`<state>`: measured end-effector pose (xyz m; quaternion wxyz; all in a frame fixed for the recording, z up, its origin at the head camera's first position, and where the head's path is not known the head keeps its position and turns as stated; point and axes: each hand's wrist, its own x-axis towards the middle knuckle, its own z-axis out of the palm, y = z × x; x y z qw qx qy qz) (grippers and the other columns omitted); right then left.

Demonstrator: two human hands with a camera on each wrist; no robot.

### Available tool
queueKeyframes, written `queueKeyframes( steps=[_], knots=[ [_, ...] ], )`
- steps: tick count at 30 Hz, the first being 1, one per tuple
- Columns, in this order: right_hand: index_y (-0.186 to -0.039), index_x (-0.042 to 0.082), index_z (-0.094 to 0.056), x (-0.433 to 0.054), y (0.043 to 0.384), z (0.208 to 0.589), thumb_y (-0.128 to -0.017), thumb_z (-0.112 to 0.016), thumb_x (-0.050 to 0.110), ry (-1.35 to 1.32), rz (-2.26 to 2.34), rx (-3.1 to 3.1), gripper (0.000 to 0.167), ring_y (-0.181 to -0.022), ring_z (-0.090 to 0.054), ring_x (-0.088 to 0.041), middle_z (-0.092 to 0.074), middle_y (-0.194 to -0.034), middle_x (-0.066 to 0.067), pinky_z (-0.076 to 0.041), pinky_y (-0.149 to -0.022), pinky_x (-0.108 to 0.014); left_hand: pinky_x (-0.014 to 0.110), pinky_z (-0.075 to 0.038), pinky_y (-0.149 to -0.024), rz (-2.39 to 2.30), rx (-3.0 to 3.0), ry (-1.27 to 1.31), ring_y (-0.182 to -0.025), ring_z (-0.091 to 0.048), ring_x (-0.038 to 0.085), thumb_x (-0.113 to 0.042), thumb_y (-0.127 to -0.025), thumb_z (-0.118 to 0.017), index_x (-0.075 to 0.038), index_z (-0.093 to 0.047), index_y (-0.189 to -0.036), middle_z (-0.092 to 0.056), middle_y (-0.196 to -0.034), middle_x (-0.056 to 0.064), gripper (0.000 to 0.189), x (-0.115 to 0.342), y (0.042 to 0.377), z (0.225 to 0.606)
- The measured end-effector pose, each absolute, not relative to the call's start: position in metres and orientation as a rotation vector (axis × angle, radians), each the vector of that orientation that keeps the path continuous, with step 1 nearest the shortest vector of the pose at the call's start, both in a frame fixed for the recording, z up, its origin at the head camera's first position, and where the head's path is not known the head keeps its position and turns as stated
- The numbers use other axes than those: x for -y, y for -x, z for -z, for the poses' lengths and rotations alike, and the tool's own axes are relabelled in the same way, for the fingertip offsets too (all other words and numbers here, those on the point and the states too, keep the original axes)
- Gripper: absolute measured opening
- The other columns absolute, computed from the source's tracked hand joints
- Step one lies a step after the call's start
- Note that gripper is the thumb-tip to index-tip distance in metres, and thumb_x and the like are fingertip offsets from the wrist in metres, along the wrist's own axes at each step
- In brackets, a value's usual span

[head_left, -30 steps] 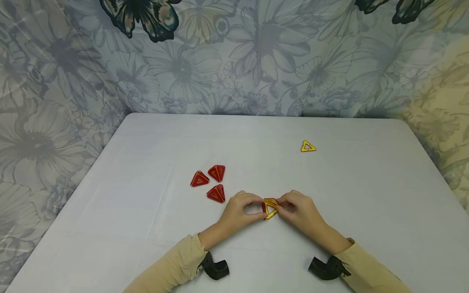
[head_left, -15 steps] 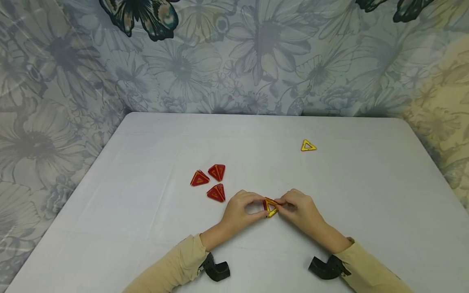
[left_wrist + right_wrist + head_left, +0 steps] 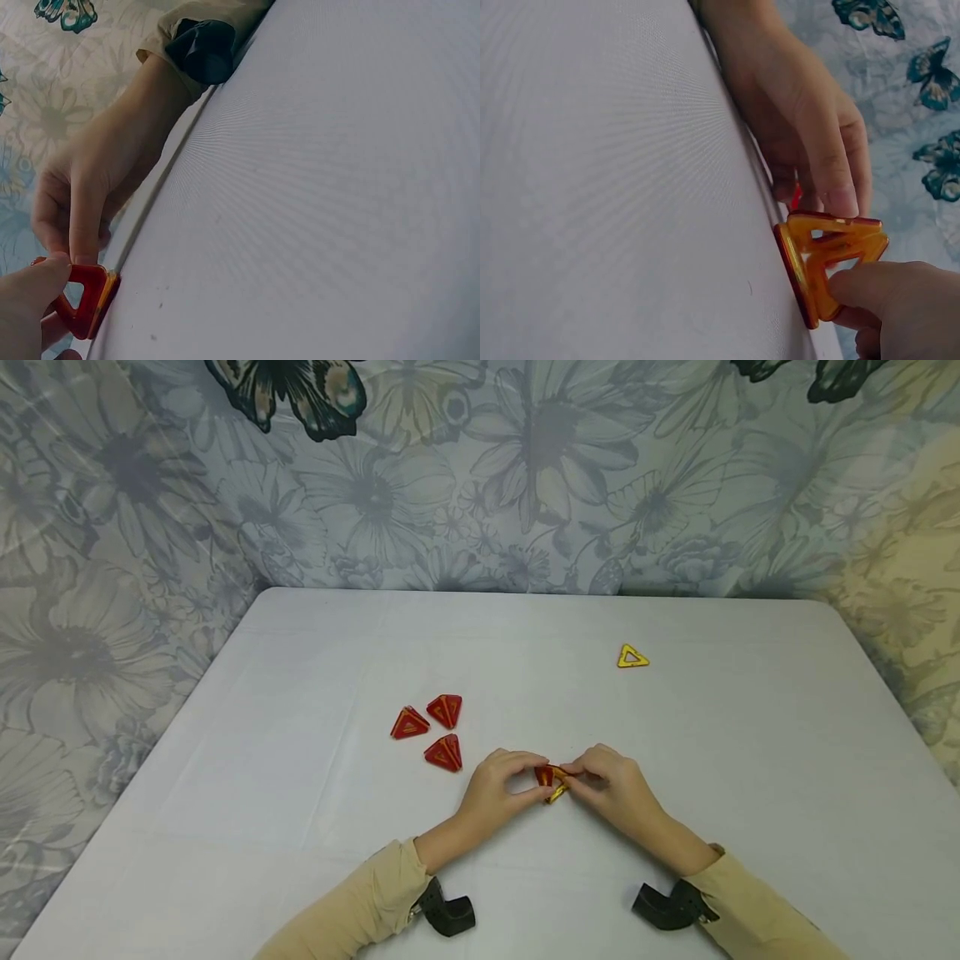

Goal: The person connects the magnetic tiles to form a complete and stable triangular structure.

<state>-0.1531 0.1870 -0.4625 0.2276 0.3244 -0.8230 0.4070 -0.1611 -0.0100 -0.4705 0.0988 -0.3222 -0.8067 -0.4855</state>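
Note:
Both hands hold a small cluster of joined triangular frame tiles [image 3: 546,774], red on one side and yellow-orange on the other, low over the table. My left hand [image 3: 491,793] pinches the red side between thumb and fingers; a red tile [image 3: 88,300] faces the left wrist camera. From the other side, my right hand [image 3: 622,793] grips the orange tiles [image 3: 819,285], its thumb lying over one tile's opening. Parts of the cluster are hidden behind the fingers. To the left sit three red pyramid-shaped pieces, one nearest [image 3: 444,753], one at left [image 3: 409,724] and one behind [image 3: 446,711].
A single yellow triangle tile [image 3: 634,664] lies flat toward the back right of the white table [image 3: 315,652]. Black camera mounts are strapped to both wrists, the left one [image 3: 447,914] and the right one [image 3: 667,906]. Flower-patterned fabric [image 3: 375,502] rises behind the table.
The held cluster has turned, so its red side now shows more in the head view and less of the yellow face does. My left hand has shifted slightly right; both hands keep hold.

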Motion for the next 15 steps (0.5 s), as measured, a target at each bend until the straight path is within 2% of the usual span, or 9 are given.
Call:
queueKeyframes(
  steps=[7, 15],
  knots=[
    [-0.079, 0.003, -0.069, -0.1877, 0.1548, 0.4646, -0.057, -0.076, -0.011, -0.891, -1.114, 2.272, 0.028, -0.067, -0.054, -0.011, -0.061, -0.073, 0.002, -0.042, -0.059, -0.018, 0.020, -0.041, -0.071, 1.480, 2.380, 1.002, -0.081, -0.055, 0.011, -0.013, -0.073, -0.074, -0.006, -0.069, -0.092, -0.065, -0.088, -0.001, 0.020, 0.0115, 0.1610, 0.4696],
    [-0.081, 0.001, -0.070, -0.1890, 0.1535, 0.4659, -0.059, -0.073, -0.014, -0.949, -1.268, 2.279, 0.028, -0.070, -0.059, -0.013, -0.064, -0.077, -0.001, -0.044, -0.063, -0.015, 0.020, -0.039, -0.069, 1.514, 2.471, 1.083, -0.073, -0.053, 0.003, -0.017, -0.072, -0.074, -0.007, -0.071, -0.087, -0.064, -0.081, -0.003, 0.019, 0.0113, 0.1621, 0.4697]
  ],
)
